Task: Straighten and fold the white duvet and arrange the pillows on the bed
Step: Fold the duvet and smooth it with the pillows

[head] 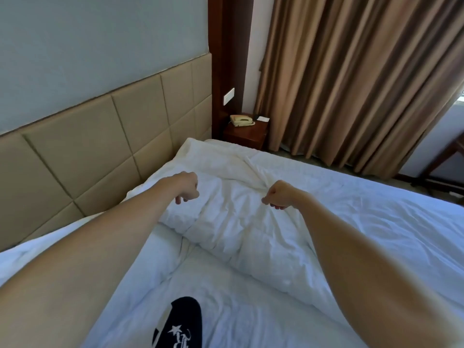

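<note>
Head view | white duvet [233,209] rumpled, bunched mid-bed by headboard [100,146] | left hand [187,188] curled, grip cannot be told | right hand [277,194] fisted on duvet fold | bare sheet [376,209] open right

Hotel bedroom. White-sheeted bed [376,222] against a padded beige headboard [100,136], with a corded telephone [241,120] on a dark wooden nightstand [247,134]. Heavy brown curtains [351,71] drawn beside.
</note>
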Tool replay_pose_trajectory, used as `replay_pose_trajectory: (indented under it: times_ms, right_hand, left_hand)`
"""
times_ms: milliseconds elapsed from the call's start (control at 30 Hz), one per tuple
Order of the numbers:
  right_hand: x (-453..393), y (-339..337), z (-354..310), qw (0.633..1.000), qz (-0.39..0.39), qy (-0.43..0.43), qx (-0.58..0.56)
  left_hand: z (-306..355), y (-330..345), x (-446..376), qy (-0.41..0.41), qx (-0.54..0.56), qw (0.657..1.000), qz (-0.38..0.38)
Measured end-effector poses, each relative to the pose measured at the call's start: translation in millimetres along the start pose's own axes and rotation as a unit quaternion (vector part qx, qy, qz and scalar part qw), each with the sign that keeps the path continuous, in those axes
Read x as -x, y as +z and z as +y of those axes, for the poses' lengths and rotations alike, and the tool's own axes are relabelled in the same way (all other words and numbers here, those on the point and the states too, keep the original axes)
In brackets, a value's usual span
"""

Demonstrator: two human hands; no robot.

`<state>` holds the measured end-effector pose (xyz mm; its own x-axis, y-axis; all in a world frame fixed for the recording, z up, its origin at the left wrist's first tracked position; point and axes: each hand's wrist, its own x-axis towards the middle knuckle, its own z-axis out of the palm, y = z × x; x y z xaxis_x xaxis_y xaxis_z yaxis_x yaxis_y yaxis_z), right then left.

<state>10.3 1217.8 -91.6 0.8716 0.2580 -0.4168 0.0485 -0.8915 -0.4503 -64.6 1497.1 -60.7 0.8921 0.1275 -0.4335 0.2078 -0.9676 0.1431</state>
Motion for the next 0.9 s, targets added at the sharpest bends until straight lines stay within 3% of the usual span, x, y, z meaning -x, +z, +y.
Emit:
replay_pose_trajectory:
  times_ms: [167,433,567,900]
  right_hand:
    - [46,35,-2,0.998,-0.027,-0.040,0.051]
    - [122,58,15,0.997,-0.040,-0.033,0.053]
    - [166,78,30,0.998,-0.036,-0.037,0.034]
    - [306,138,139,0.999,-0.030,-0.018,0.026]
  left_hand:
    - [-10,42,57,-0.029,0.026,0.999,0.024]
    - [-8,94,136,-0.049,0.058,0.997,-0.031]
    - [-2,112,180,-0.050,0.063,0.996,-0.022]
    - [77,218,296,0.014,0.068,0.998,-0.014]
